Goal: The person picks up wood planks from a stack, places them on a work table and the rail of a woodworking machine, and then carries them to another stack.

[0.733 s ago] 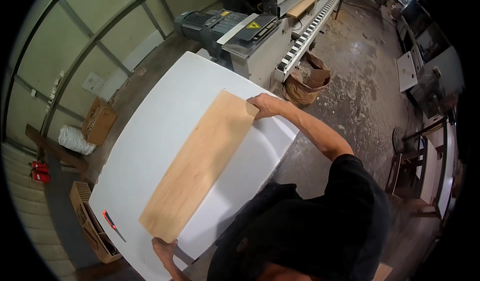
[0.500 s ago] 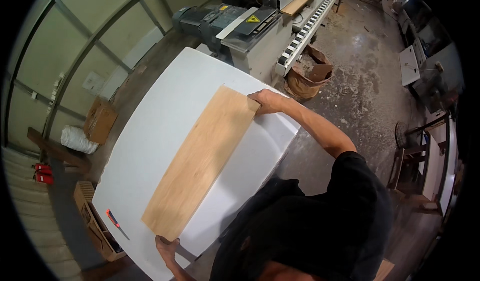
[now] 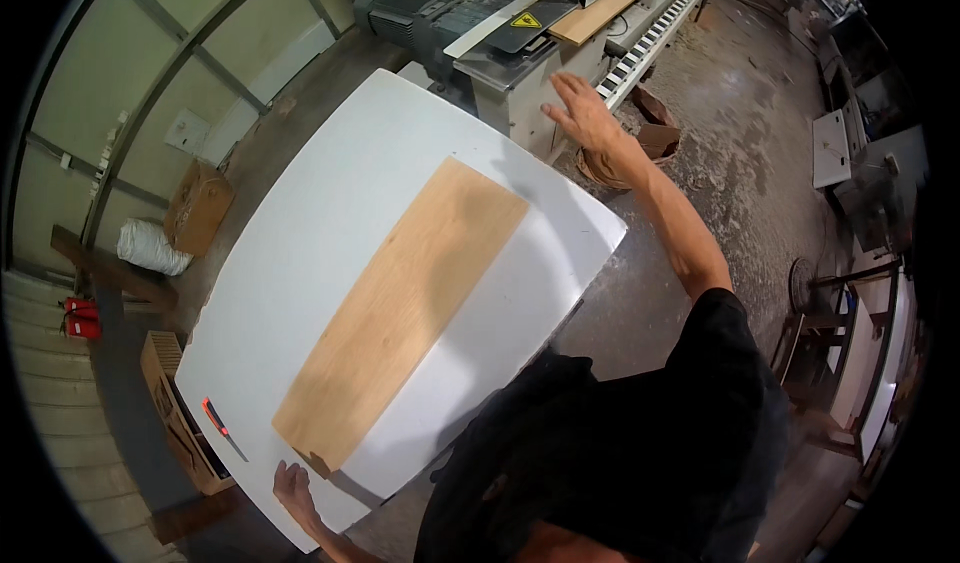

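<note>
A long wood-grain board [image 3: 400, 313] lies flat and slantwise on the white tabletop [image 3: 310, 213]. My right hand [image 3: 588, 118] is off the board, in the air beyond the table's far right edge; its fingers are spread and hold nothing. It is nearest the end of the grey machine [image 3: 510, 68], on which another wood-grain board [image 3: 605, 8] rests. Just off the near left corner of the first board is my left hand [image 3: 293, 491], with its fingers loosely apart and nothing in them. An orange and black utility knife [image 3: 222, 427] lies left of that hand.
A torn brown sack [image 3: 655, 143] stands on the floor under the machine's conveyor track [image 3: 655, 38]. On the left are a cardboard box [image 3: 198, 208], a white bundle [image 3: 150, 248] and a wooden crate [image 3: 180, 413]. A rack [image 3: 840, 343] stands to the right.
Both hands have let go of the board, which now lies flat on the table. My right hand moved up and away toward the machine; my left drew a little to the left.
</note>
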Motion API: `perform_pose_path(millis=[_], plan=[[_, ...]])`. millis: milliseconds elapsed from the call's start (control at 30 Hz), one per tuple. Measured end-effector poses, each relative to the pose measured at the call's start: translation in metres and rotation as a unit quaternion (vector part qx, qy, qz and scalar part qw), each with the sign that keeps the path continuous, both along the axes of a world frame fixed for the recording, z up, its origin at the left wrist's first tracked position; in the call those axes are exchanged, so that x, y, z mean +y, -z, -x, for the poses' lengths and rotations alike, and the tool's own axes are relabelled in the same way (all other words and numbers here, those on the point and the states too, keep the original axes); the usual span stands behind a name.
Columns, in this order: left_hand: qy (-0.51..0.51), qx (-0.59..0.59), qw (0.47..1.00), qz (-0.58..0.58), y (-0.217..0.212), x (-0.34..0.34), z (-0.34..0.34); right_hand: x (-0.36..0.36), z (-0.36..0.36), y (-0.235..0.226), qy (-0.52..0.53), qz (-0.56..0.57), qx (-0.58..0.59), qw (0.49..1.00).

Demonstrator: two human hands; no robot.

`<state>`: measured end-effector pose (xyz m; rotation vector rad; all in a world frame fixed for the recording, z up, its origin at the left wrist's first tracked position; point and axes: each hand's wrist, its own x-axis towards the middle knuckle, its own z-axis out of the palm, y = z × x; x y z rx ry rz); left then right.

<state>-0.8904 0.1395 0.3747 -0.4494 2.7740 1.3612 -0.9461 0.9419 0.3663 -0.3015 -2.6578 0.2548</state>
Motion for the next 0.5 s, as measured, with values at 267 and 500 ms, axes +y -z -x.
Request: perform_pose_path(millis=[267, 500], plan=[[0.078, 0.008, 0.997, 0.019, -0.011, 0.077, 0.027, 0.063, 0.053, 0.022, 0.043, -0.080, -0.024, 0.996], [0.122, 0.000, 0.992, -0.012, -0.021, 0.147, 0.053, 0.103, 0.061, 0.034, 0.057, -0.070, -0.052, 0.995]])
